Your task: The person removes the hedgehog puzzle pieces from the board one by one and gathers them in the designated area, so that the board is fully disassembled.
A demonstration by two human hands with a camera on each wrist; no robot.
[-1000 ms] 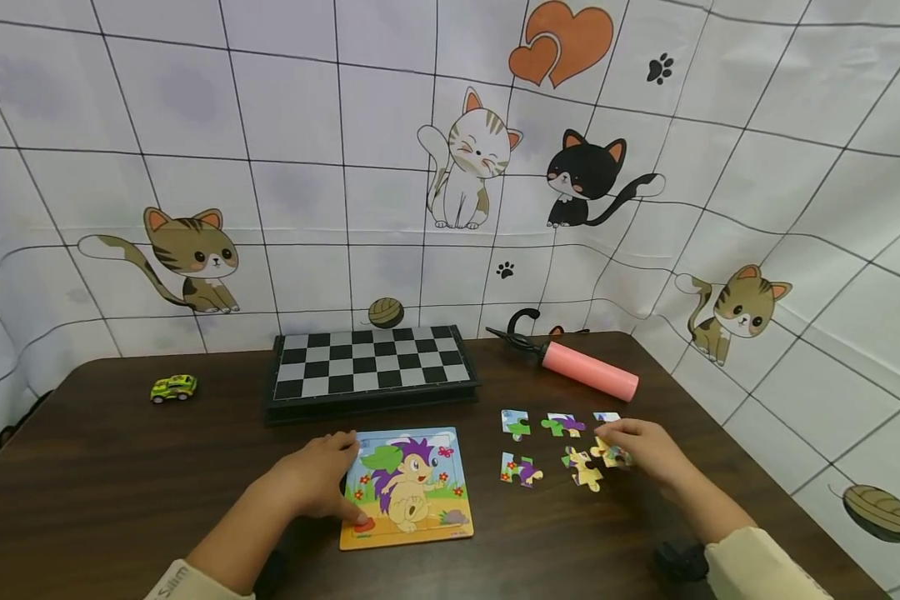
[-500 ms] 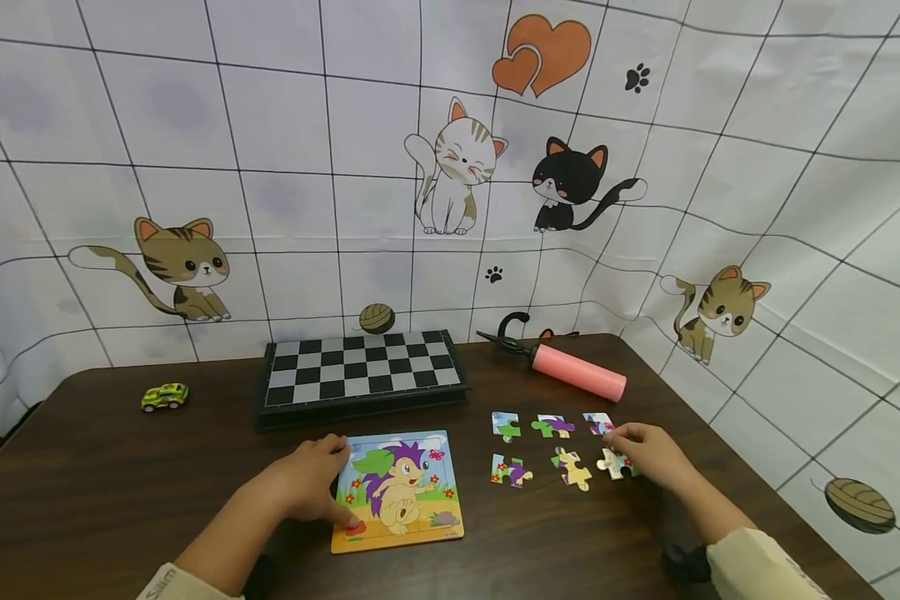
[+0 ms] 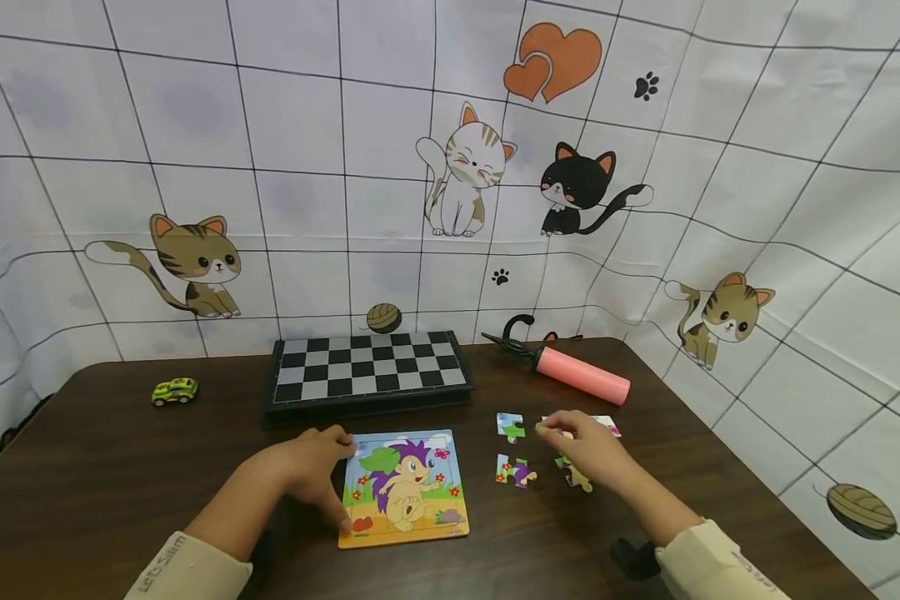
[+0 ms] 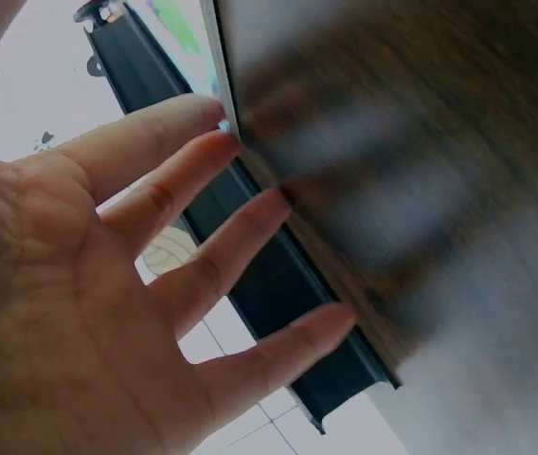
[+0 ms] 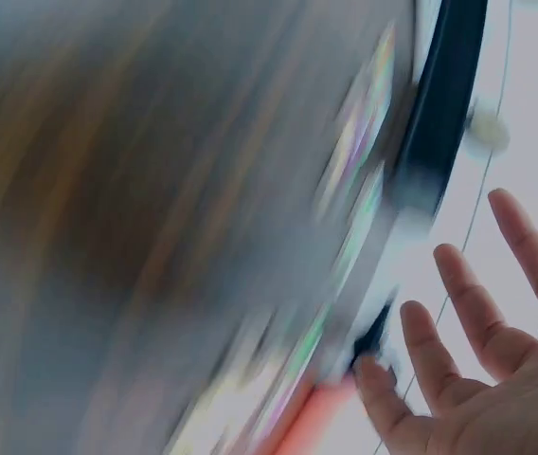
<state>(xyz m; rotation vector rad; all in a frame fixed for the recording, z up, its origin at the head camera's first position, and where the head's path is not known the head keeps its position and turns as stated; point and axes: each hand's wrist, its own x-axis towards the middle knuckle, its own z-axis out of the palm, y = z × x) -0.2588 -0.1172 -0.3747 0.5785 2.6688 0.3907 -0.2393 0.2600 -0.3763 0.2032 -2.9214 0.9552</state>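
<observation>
A hedgehog puzzle board (image 3: 403,487) lies on the dark table (image 3: 120,475) in the head view. My left hand (image 3: 311,468) rests on the board's left edge; the left wrist view shows its fingers (image 4: 203,275) straight and spread. To the right lie loose puzzle pieces (image 3: 510,427), one of them (image 3: 516,471) nearer me and another (image 3: 607,425) at the far right. My right hand (image 3: 581,450) lies over the middle pieces and hides some of them. In the blurred right wrist view its fingers (image 5: 458,313) are straight and hold nothing.
A folded chessboard (image 3: 367,371) lies behind the puzzle. A pink hand pump (image 3: 581,375) with a black handle lies at the back right. A small green toy car (image 3: 174,390) stands at the back left. A cat-print sheet walls in the table.
My right hand has let go of the far-right piece and moved left over the middle pieces. The left hand stays on the board's left edge.
</observation>
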